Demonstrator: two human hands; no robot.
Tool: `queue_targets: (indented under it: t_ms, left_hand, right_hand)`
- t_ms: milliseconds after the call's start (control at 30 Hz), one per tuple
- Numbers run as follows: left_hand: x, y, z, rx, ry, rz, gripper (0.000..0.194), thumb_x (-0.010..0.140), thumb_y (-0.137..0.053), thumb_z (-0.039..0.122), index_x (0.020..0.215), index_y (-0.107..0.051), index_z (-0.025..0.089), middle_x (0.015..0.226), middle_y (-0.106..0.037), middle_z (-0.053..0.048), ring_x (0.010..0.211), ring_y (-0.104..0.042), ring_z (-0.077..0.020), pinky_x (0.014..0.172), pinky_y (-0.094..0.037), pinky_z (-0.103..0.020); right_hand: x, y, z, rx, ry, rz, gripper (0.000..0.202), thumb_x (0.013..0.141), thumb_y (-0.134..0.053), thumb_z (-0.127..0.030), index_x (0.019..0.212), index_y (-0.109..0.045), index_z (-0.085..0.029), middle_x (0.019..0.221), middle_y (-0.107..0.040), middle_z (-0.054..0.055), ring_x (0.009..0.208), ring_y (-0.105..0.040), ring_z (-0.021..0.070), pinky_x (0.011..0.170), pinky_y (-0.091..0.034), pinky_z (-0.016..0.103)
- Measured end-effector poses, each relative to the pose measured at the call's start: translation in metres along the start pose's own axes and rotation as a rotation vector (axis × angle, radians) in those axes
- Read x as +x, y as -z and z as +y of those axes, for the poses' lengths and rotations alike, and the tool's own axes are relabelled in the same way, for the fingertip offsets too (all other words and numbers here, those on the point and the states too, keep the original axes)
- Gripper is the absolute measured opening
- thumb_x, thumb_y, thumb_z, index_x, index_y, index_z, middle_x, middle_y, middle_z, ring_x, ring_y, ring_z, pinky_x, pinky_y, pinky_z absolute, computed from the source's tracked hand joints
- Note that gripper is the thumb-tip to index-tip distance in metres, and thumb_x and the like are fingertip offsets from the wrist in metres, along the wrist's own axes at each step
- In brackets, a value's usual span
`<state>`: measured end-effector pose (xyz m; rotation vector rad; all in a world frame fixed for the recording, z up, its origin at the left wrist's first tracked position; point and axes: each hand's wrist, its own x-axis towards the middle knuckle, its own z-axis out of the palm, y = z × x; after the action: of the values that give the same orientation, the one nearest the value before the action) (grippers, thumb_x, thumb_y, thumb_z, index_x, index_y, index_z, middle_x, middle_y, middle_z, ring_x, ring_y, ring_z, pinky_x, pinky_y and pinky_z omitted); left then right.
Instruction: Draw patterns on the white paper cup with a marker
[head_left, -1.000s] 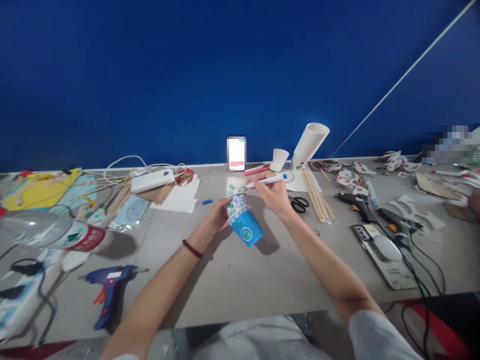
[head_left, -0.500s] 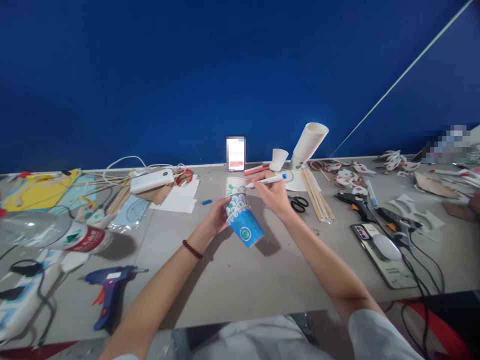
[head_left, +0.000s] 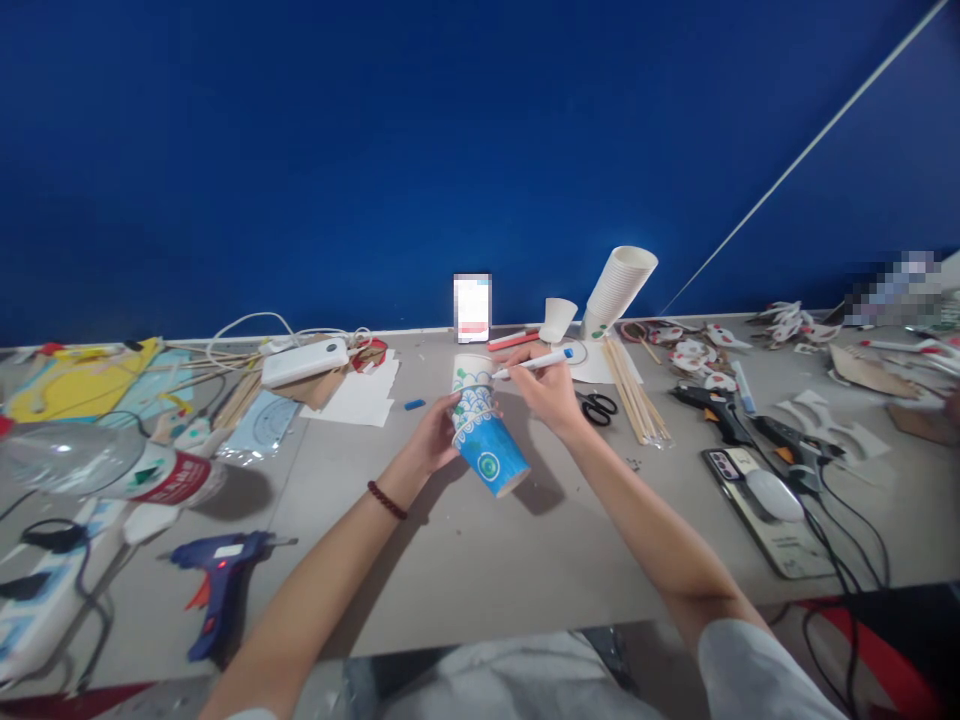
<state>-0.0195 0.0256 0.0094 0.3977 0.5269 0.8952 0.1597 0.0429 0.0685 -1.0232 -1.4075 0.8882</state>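
Note:
My left hand point(head_left: 436, 436) is closed around joined paper cups point(head_left: 491, 452), tilted above the table. The lower cup is blue with a round green-and-white mark; the upper part carries blue scallop lines and green patches on white. In my right hand point(head_left: 546, 390) is a white marker point(head_left: 536, 362) with a blue end, pinched between the fingers. Its tip is at the right side of the upper cup; whether it touches I cannot tell. A small blue marker cap point(head_left: 415, 405) lies on the table left of the cups.
A lit phone point(head_left: 472, 308) leans on the blue wall. Behind my right hand stand a stack of paper cups point(head_left: 619, 290) and one white cup point(head_left: 557, 319). Scissors point(head_left: 598, 407) and wooden sticks point(head_left: 634, 395) lie right. At left are a glue gun point(head_left: 219, 580) and a bottle point(head_left: 105, 462).
The cups have turned very slightly in my left hand. My right hand with the marker has barely moved.

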Motion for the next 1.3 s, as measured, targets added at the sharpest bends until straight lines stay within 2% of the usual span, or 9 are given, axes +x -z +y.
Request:
queue_targets:
  t_ms: [133,300,533,667,867,1133,1300]
  left_hand:
    - [0.0,-0.001,0.0,-0.008,0.004,-0.002,0.048,0.081,-0.062,0.032,0.122,-0.063,0.007,0.099,-0.077,-0.016,0.105,-0.072,-0.0332,0.103,-0.049,-0.048]
    - [0.001,0.0,0.0,-0.006,0.009,0.002,0.047,0.081,-0.063,0.033,0.121,-0.063,0.008,0.101,-0.077,-0.016,0.105,-0.071,-0.033,0.104,-0.048,-0.048]
    - [0.001,0.002,-0.001,-0.02,0.007,-0.006,0.047,0.08,-0.065,0.033,0.119,-0.063,0.008,0.1,-0.077,-0.016,0.105,-0.072,-0.0332,0.105,-0.048,-0.049]
    - [0.001,0.001,-0.001,-0.025,0.014,-0.005,0.051,0.081,-0.064,0.034,0.125,-0.061,0.008,0.106,-0.076,-0.017,0.109,-0.07,-0.0341,0.105,-0.047,-0.05]
    - [0.0,-0.002,0.0,-0.049,-0.004,0.05,0.05,0.082,-0.063,0.036,0.123,-0.062,0.008,0.103,-0.076,-0.016,0.109,-0.07,-0.0331,0.105,-0.047,-0.049]
    - [0.002,0.0,-0.003,-0.019,0.012,0.037,0.05,0.082,-0.063,0.038,0.122,-0.063,0.007,0.102,-0.076,-0.018,0.108,-0.07,-0.0341,0.103,-0.048,-0.049]
    - [0.0,-0.002,-0.004,-0.043,0.017,-0.027,0.053,0.083,-0.061,0.041,0.123,-0.062,0.007,0.104,-0.076,-0.018,0.109,-0.069,-0.0356,0.103,-0.047,-0.051]
  right_hand:
    - [-0.001,-0.001,-0.003,-0.014,0.0,-0.006,0.006,0.074,-0.057,-0.019,0.069,-0.06,-0.022,0.078,-0.074,0.003,0.088,-0.072,0.0225,0.07,-0.056,0.031]
    - [-0.001,-0.001,-0.002,0.007,-0.03,-0.018,0.004,0.073,-0.058,-0.02,0.07,-0.06,-0.022,0.09,-0.076,0.005,0.091,-0.072,0.0227,0.071,-0.057,0.032]
    - [0.002,-0.003,-0.003,0.171,-0.091,0.018,0.005,0.072,-0.062,-0.025,0.069,-0.061,-0.022,0.086,-0.075,0.004,0.081,-0.072,0.0201,0.072,-0.059,0.033]
    - [0.003,-0.003,-0.005,0.131,-0.072,0.081,0.004,0.072,-0.064,-0.026,0.071,-0.063,-0.022,0.086,-0.074,0.004,0.081,-0.071,0.0197,0.075,-0.059,0.034]
    - [0.001,-0.004,-0.003,0.122,-0.062,0.065,0.005,0.076,-0.064,-0.026,0.075,-0.063,-0.022,0.083,-0.071,0.003,0.083,-0.069,0.0197,0.08,-0.057,0.036]
    - [0.002,-0.003,0.007,0.086,-0.024,0.019,0.007,0.08,-0.064,-0.029,0.082,-0.065,-0.022,0.094,-0.07,0.004,0.092,-0.067,0.0201,0.087,-0.054,0.037]
    - [0.002,-0.004,0.004,0.069,-0.024,0.009,0.006,0.079,-0.064,-0.028,0.081,-0.065,-0.022,0.092,-0.069,0.003,0.091,-0.066,0.02,0.086,-0.054,0.037]
